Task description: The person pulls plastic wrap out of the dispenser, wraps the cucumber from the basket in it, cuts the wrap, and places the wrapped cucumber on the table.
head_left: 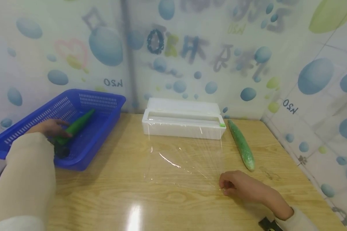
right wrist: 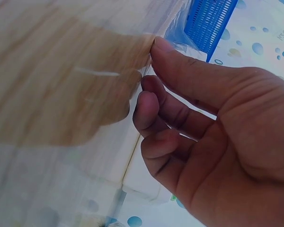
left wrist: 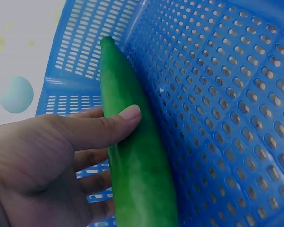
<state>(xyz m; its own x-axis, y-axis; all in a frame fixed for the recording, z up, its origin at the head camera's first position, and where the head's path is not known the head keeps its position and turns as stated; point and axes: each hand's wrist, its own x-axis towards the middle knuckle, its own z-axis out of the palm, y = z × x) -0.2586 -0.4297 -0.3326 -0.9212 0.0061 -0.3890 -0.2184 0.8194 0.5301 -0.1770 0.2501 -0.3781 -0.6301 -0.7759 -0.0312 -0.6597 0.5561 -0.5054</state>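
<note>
Inside the blue basket [head_left: 104,128] my left hand [head_left: 49,127] holds a green cucumber [head_left: 83,122], thumb across its upper side in the left wrist view, fingers around the far side. The cucumber [left wrist: 137,179] lies lengthwise along the basket there. At the front right, my right hand [head_left: 243,186] pinches the near right corner of a clear sheet of cling film [head_left: 179,160] between thumb and fingers. That sheet stretches over the table from a white cling film dispenser box [head_left: 185,131], whose lid stands up.
Right of the dispenser lies a second cucumber [head_left: 241,146], its surface shiny as if in film. The wooden table [head_left: 110,199] meets a patterned wall [head_left: 179,64] behind and another on the right. A dark object [head_left: 61,152] shows below the left hand in the basket.
</note>
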